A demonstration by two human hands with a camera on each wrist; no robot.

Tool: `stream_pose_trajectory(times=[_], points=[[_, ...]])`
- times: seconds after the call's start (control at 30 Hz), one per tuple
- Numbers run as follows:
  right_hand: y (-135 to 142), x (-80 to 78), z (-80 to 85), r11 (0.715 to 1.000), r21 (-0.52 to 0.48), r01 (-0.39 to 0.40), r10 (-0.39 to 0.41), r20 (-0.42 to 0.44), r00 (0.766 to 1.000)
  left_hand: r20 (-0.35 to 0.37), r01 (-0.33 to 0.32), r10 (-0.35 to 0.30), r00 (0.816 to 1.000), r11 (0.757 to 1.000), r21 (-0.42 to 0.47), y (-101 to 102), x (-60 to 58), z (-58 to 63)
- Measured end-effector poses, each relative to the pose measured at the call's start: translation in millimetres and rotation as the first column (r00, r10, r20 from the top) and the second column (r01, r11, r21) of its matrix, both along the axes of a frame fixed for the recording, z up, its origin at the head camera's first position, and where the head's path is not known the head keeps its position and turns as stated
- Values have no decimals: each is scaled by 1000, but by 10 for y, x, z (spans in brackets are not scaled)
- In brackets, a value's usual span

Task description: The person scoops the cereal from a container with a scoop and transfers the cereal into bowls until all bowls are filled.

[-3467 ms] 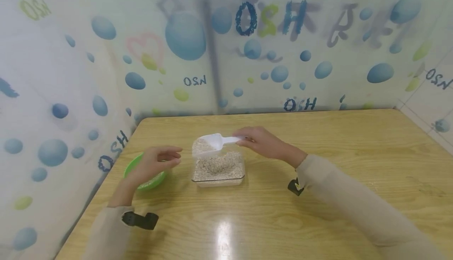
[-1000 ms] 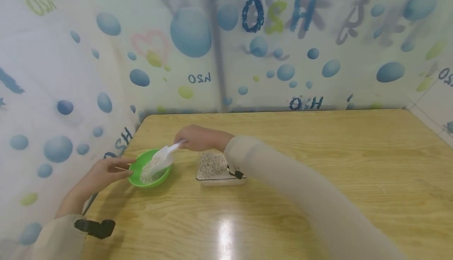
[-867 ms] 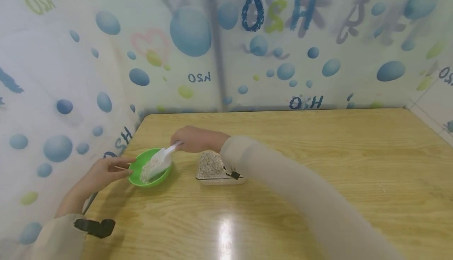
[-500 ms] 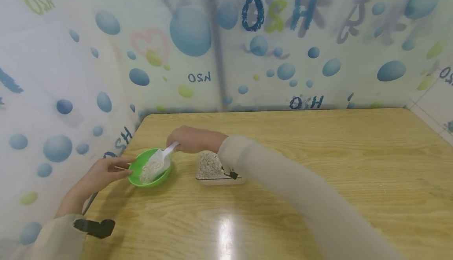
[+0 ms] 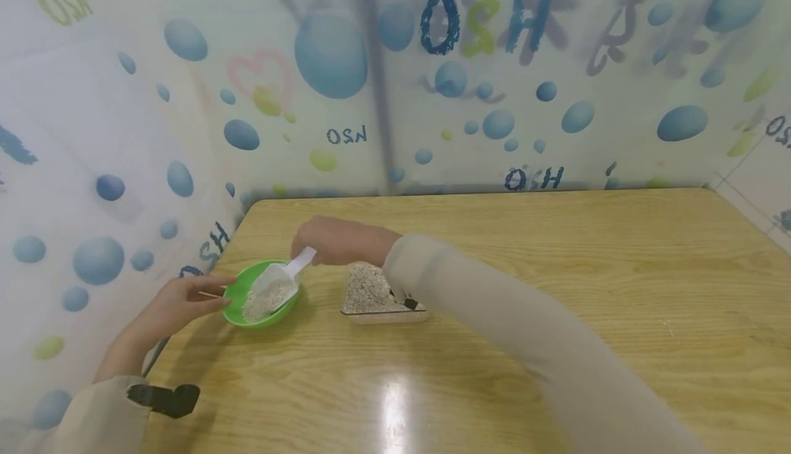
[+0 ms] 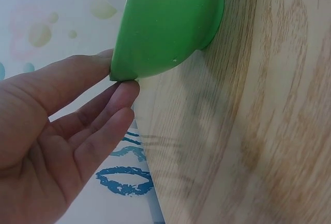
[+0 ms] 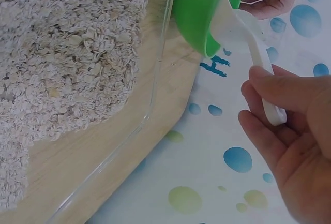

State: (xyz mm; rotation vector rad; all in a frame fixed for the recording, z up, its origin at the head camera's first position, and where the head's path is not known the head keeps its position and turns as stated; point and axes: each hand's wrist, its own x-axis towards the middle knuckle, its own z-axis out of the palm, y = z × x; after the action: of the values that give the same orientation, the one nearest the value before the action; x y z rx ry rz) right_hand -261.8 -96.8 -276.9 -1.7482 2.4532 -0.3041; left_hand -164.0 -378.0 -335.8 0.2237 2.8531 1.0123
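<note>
A green bowl [image 5: 236,297] with pale oat flakes [image 5: 255,310] in it stands at the table's left side. My left hand [image 5: 176,301] pinches its left rim; in the left wrist view the thumb lies at the rim [image 6: 118,63] and fingertips press the outside. My right hand [image 5: 334,240] grips the handle of a white scoop [image 5: 305,259], whose blade dips into the bowl among the flakes. The right wrist view shows thumb and fingers round the handle [image 7: 264,74]. Right of the bowl, a clear rectangular container [image 5: 383,317] holds more oat flakes [image 5: 369,289], partly hidden by my right sleeve.
The wooden table [image 5: 525,234] extends to the right and towards me. Behind it and on the left stands a wall covering [image 5: 432,131] with blue and green drops. My right forearm [image 5: 469,296] crosses over the container.
The scoop, loaded with oats, has moved left from above the container into the bowl, and there its tilt has changed. My left hand has shifted left onto the bowl's rim.
</note>
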Motion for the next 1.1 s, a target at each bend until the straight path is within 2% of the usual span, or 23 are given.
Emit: stream_pose_trajectory(times=[0.37,0.8,0.9,1.1], points=[[51,40,29,1000,-23,-20,17,-135,991,-1,-16,16,1000,1000,1,11,6,-8],[81,95,51,998,-53,-27,16,-196,980,-2,-13,13,1000,1000,12,7,3,-19],[100,83,34,998,-63,-21,10,-166,986,2,-9,9,1000,1000,25,7,5,-16],[177,43,-10,993,-115,9,-13,-39,999,5,-19,19,1000,1000,23,12,13,-15]])
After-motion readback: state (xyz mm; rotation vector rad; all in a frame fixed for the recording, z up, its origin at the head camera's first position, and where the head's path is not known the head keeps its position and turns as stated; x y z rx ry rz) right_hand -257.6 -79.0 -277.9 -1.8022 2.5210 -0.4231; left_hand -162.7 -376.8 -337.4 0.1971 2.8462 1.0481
